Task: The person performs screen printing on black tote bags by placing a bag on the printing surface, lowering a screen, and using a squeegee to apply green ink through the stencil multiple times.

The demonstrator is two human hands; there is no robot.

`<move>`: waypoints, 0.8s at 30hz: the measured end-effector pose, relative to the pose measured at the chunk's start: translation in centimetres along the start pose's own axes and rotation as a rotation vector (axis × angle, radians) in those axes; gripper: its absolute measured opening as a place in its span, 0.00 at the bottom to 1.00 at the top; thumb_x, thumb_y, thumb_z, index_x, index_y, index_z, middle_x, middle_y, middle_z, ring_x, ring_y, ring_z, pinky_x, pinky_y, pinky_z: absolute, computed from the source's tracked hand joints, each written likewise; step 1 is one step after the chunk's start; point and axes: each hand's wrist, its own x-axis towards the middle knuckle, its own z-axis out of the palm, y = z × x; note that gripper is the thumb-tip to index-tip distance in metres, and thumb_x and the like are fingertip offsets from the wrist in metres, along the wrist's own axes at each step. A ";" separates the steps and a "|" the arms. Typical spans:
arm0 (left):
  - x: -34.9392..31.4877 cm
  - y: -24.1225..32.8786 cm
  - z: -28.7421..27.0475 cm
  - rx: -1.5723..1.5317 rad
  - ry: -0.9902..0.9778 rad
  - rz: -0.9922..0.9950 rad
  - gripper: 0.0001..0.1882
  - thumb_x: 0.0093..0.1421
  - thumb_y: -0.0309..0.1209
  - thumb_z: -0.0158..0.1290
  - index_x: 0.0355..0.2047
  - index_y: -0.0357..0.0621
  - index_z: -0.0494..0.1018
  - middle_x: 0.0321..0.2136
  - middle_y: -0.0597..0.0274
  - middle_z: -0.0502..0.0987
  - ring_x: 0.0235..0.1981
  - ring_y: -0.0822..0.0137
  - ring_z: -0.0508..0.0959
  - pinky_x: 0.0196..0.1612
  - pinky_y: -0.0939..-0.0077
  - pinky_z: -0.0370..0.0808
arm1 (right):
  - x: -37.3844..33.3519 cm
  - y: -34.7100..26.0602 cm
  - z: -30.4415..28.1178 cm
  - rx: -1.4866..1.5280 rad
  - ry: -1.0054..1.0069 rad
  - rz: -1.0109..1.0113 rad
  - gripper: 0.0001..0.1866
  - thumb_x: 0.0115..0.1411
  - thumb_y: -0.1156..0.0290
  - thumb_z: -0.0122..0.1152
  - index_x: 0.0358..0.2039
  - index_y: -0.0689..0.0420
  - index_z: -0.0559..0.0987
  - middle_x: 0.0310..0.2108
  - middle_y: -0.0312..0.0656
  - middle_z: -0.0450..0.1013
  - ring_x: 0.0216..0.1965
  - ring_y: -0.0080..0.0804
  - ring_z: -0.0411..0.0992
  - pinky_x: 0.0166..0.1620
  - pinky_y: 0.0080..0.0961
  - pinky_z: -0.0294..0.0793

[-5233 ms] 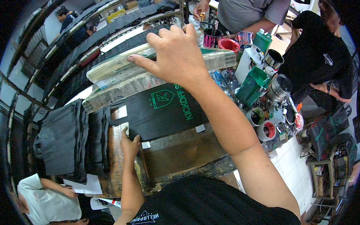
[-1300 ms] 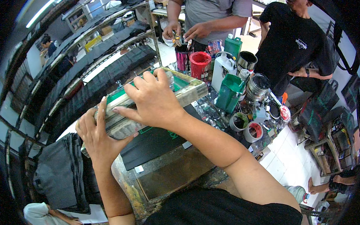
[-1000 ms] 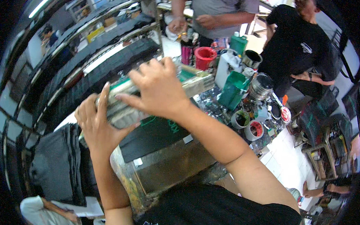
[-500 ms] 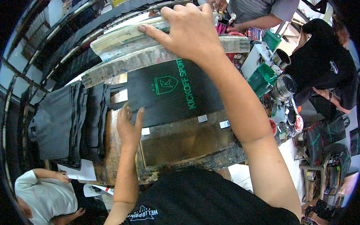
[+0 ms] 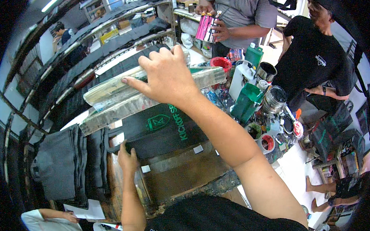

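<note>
My right hand (image 5: 167,75) is closed over the top of a screen-printing frame (image 5: 123,112), a tape-covered wooden frame held tilted up above the table. Beneath it a black fabric bag (image 5: 151,144) lies flat, bearing a green shield emblem (image 5: 158,122) and green lettering, partly hidden by my right forearm. At the bag's left edge, by its handle, the fingers of my left hand (image 5: 128,159) pinch the fabric. Under the bag is a brown printing board (image 5: 170,175) with small white tabs on it.
Stacked black bags (image 5: 58,164) lie at the left. Paint cans (image 5: 275,99), a green jug (image 5: 248,101) and a red tub (image 5: 220,63) crowd the right. A person in grey (image 5: 246,11) holds a pink-streaked can (image 5: 206,28). Another person in black (image 5: 313,54) stands at right.
My left hand has come down onto the bag's left edge and closed on it. The view has shifted, and my right hand still holds the frame raised. The person in grey now has the can lifted.
</note>
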 end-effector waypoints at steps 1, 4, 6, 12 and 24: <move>0.8 0.0 -1.0 -0.069 0.027 0.068 0.31 0.60 0.23 0.61 0.64 0.42 0.69 0.51 0.31 0.79 0.54 0.40 0.81 0.58 0.52 0.76 | 0.3 0.1 0.0 -0.025 0.009 -0.003 0.35 0.66 0.33 0.53 0.34 0.57 0.84 0.31 0.47 0.80 0.38 0.44 0.77 0.49 0.47 0.65; 4.1 4.6 -7.2 -0.406 -0.164 -0.013 0.29 0.59 0.17 0.58 0.62 0.41 0.73 0.47 0.44 0.81 0.47 0.56 0.82 0.53 0.63 0.79 | 1.1 0.7 0.3 0.008 0.005 0.002 0.35 0.67 0.33 0.52 0.34 0.58 0.84 0.31 0.48 0.81 0.39 0.45 0.78 0.50 0.48 0.65; 6.7 2.7 -10.3 -0.390 -0.199 0.104 0.29 0.58 0.15 0.58 0.61 0.39 0.73 0.45 0.52 0.80 0.43 0.63 0.81 0.44 0.69 0.81 | 1.1 0.7 0.1 0.008 -0.012 0.009 0.35 0.67 0.33 0.52 0.36 0.58 0.84 0.33 0.49 0.81 0.41 0.46 0.77 0.52 0.50 0.64; 10.1 3.4 -24.3 -0.321 -0.314 -0.042 0.31 0.56 0.22 0.61 0.63 0.38 0.74 0.53 0.59 0.80 0.36 0.73 0.79 0.27 0.82 0.75 | 1.1 0.5 0.0 0.012 -0.036 0.009 0.35 0.67 0.33 0.52 0.36 0.57 0.84 0.33 0.48 0.80 0.40 0.45 0.77 0.52 0.49 0.64; 3.9 -7.2 -46.7 -0.466 -0.059 0.052 0.41 0.51 0.31 0.60 0.67 0.30 0.69 0.62 0.49 0.75 0.62 0.57 0.74 0.69 0.66 0.65 | 1.4 0.4 -0.2 0.023 -0.081 0.026 0.36 0.67 0.32 0.51 0.37 0.57 0.85 0.35 0.50 0.80 0.43 0.47 0.77 0.56 0.53 0.64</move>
